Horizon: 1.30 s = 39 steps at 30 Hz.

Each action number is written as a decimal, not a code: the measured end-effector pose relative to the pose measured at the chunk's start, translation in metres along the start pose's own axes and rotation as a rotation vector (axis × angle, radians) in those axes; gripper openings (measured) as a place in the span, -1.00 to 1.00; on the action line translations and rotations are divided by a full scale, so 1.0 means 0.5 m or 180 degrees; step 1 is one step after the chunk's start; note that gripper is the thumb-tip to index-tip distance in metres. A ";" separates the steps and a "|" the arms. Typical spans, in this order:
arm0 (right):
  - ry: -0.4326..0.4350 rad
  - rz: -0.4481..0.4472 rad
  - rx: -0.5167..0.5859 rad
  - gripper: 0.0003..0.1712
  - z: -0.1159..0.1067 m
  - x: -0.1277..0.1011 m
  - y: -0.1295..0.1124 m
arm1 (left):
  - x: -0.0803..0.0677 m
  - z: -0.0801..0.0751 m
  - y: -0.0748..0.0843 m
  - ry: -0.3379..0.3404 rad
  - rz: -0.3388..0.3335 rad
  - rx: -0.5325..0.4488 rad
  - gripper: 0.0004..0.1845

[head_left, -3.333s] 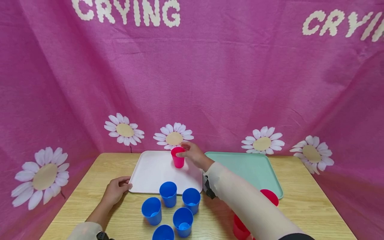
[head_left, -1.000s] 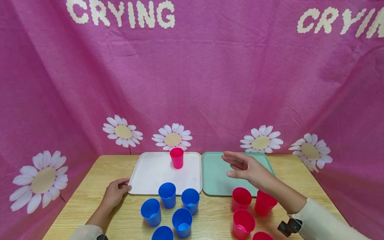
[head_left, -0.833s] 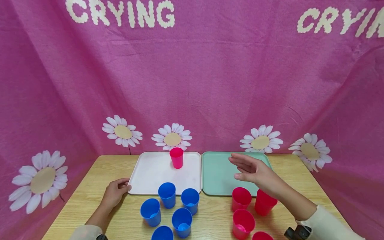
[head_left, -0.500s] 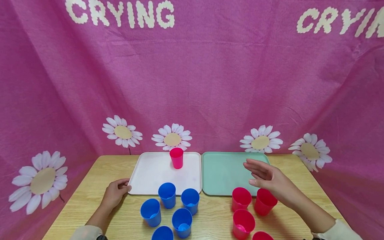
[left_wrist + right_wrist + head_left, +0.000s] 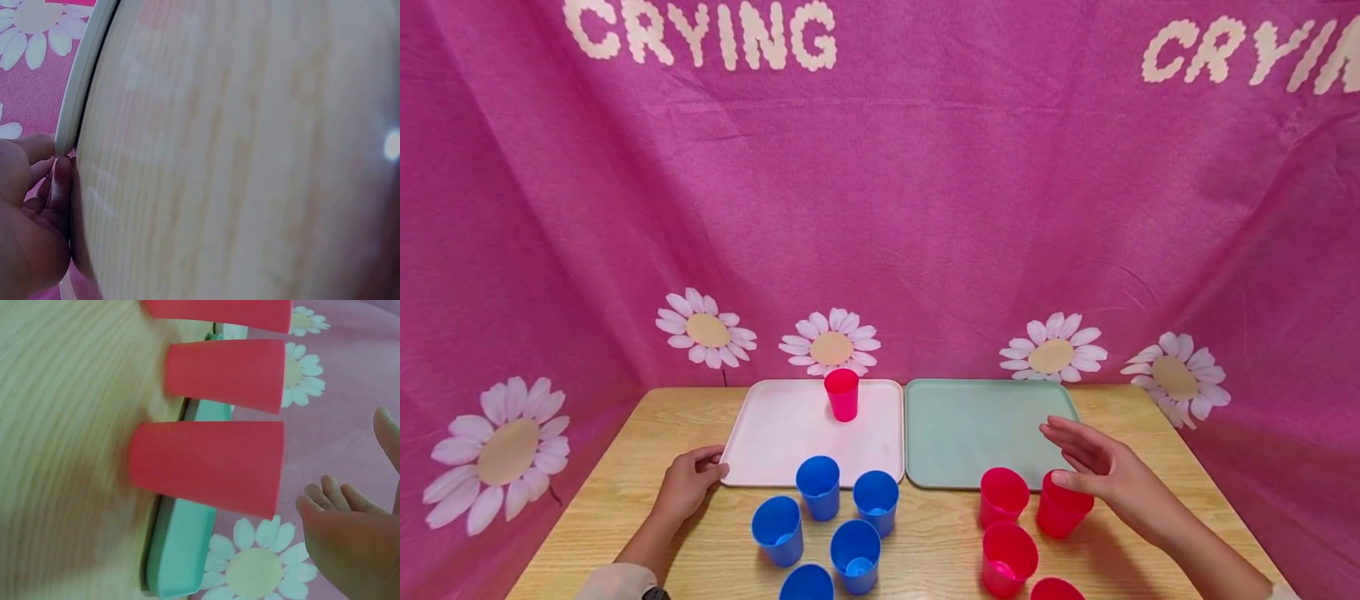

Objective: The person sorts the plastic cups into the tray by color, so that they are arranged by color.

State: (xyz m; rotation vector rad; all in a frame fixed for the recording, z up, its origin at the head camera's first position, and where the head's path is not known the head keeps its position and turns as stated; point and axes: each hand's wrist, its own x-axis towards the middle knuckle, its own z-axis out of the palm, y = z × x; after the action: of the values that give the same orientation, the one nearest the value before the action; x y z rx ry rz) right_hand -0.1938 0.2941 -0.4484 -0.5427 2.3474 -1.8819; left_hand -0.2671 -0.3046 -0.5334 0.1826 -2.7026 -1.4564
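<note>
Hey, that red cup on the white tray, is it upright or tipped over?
Upright: the red cup stands on the white tray, open rim facing up.

Looks like a small curtained-off booth; home or studio, can't tell. Creased magenta fabric sheet [image 5: 925, 208] hangs at back and along both sides, printed with white-petalled, yellow-centred daisies [image 5: 831, 348] and cream bubble-style capitals [image 5: 728, 37] reading CRYING, repeated and cut off at right. Flat light-brown wood-grain surface [image 5: 940, 542] fills the nook, back edge near the cloth. Both wrist views catch the same daisies.
</note>
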 end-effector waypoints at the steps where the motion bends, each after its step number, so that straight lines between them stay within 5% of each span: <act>1: 0.0018 0.0021 -0.0043 -0.26 -0.002 -0.002 0.004 | 0.000 0.000 0.000 -0.0002 0.0004 0.0004 -0.61; 9: 0.0105 0.0302 -0.0441 -0.19 -0.014 -0.022 0.031 | -0.001 -0.001 0.000 -0.0010 0.0079 0.0084 -0.61; 22: 0.0044 0.0865 -0.0486 0.05 -0.009 -0.031 0.077 | -0.002 -0.001 -0.003 -0.0015 0.0038 -0.0001 -0.61; 39: 0.0198 0.1169 -0.0649 0.00 0.004 -0.038 0.096 | 0.001 0.000 -0.005 0.0025 0.0067 0.0033 -0.61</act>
State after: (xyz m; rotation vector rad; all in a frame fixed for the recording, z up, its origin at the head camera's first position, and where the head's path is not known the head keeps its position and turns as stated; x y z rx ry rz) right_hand -0.1858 0.3070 -0.4978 -0.0554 2.4834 -1.5308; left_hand -0.2675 -0.3062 -0.5357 0.1595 -2.6977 -1.4334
